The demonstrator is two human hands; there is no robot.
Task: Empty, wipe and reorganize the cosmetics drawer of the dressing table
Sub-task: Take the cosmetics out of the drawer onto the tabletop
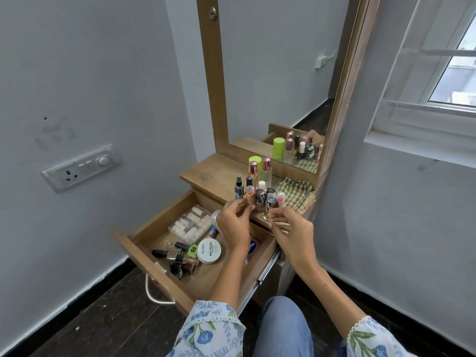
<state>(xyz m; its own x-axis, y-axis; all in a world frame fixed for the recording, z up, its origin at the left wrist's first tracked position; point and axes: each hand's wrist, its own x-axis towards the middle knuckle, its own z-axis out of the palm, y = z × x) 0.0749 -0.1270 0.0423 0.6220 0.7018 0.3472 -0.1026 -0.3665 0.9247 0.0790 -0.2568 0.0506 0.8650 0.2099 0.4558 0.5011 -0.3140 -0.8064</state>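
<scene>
The wooden drawer (144, 256) is pulled out. It holds a clear box of small rolls (192, 224), several nail polish bottles (180, 258), a white round tin (209, 250) and a blue jar (252, 247). A cluster of small bottles (260, 197) stands on the dressing table top (213, 171). My left hand (234, 222) pinches a small peach bottle (249, 193) at the cluster's front left. At the front right, my right hand (288, 228) pinches a silver-capped nail polish bottle (271, 203) by its base.
A checked cloth (296, 195) lies folded on the table top right of the bottles. The mirror (270, 73) rises behind them. A wall switch panel (79, 167) is at the left, a window (450, 73) at the right. My knee (283, 328) is below the drawer.
</scene>
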